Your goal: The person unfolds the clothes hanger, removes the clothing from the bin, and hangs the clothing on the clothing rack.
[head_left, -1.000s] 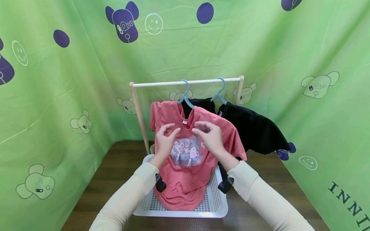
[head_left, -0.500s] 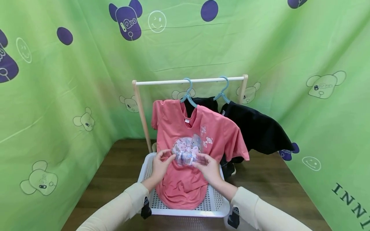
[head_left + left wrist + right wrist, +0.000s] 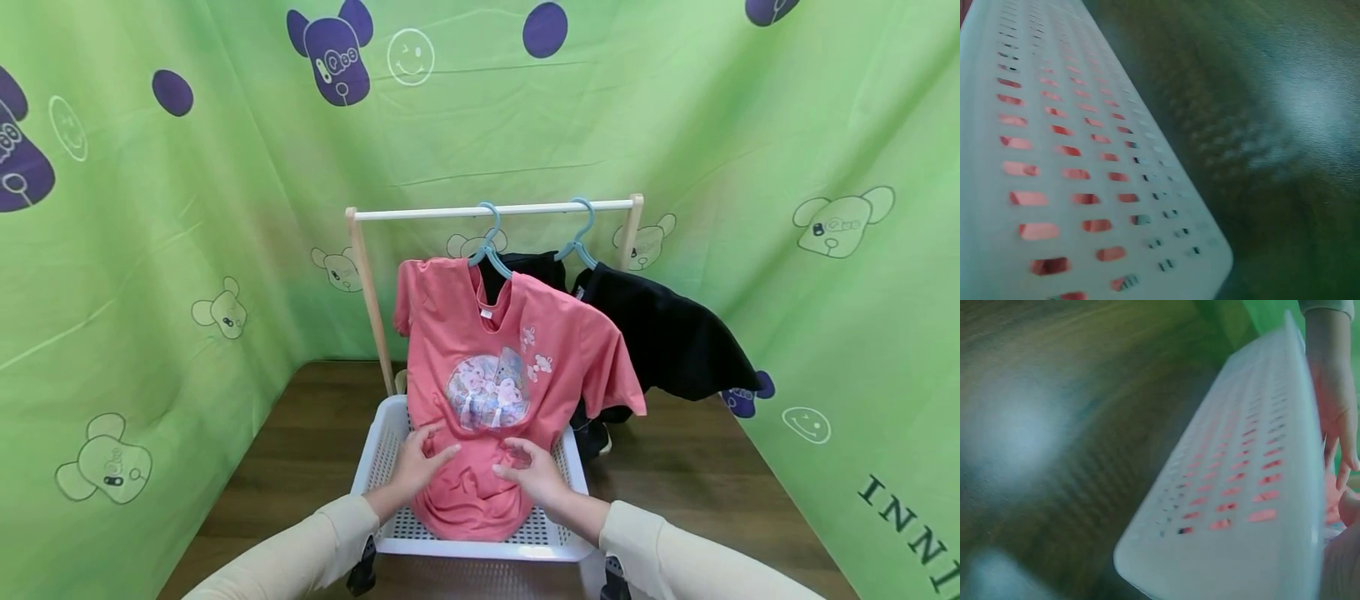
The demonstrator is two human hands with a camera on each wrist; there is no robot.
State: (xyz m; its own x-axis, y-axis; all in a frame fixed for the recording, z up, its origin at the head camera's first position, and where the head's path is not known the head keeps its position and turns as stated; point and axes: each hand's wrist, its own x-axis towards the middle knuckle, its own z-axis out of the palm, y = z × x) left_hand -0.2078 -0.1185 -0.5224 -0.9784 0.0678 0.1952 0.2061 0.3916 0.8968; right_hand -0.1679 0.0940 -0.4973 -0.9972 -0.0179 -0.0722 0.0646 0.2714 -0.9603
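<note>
A coral-pink T-shirt [image 3: 555, 333] with a printed picture on its chest hangs from a light blue hanger [image 3: 489, 242]; its lower part lies bunched in a white perforated basket [image 3: 367, 454]. My left hand [image 3: 414, 463] is over the shirt's left lower side, fingers slightly bent and spread from the thumb. Opposite it, my right hand [image 3: 536, 475] is held the same way. Neither hand grips anything, and whether the fingertips touch the cloth cannot be told. Seen in the right wrist view, the left hand [image 3: 1335, 406] is just inside the basket's rim.
A small rack has a white rail [image 3: 420, 214] and wooden posts. Black garments [image 3: 667, 342] hang behind the shirt, some on a second blue hanger [image 3: 576, 237]. Dark shoe-like items [image 3: 592, 437] are partly hidden beside the basket. A printed green curtain surrounds the wooden table [image 3: 262, 467].
Both hands have moved down the shirt from its neckline, past the printed picture, to its lower part over the basket. The shirt and hangers stay in place; the view has shifted slightly.
</note>
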